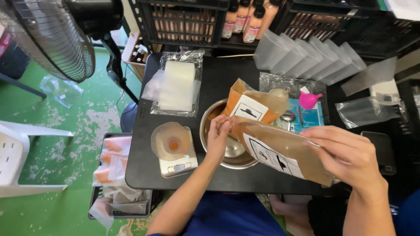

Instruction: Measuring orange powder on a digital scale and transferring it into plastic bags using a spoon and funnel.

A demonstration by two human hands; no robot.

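Hands meet on a long, flat, clear plastic pouch of brownish-orange liquid with a white label (280,155), held tilted over the black bench (144,170) just in front of a round stainless-steel bowl (232,150). The left hand (218,135) has its grip closed on the pouch's upper corner, fingertips pinching the thin film above the bowl's rim, while the right hand (350,155) has its grip closed around the lower end of the pouch, fingers wrapped over the top edge. Inside the bowl the metal floor shows bare and shiny, and a second filled orange pouch with a white label (253,105) leans against the bowl's far side. Left of the bowl sits a small silver digital scale (177,166) carrying a translucent round plastic funnel with an orange centre (170,142). Behind that lies a crinkled clear bag holding a stack of white squares (177,83). Beyond the bowl a pink plastic funnel (309,99) rests by a blue sheet (313,118), and a fanned row of frosted empty pouches (306,59) stands along the back. Black crates with bottles of orange liquid (245,19) fill the shelving behind, and a basket of filled pouches (116,175) sits beside the bench on the green floor.
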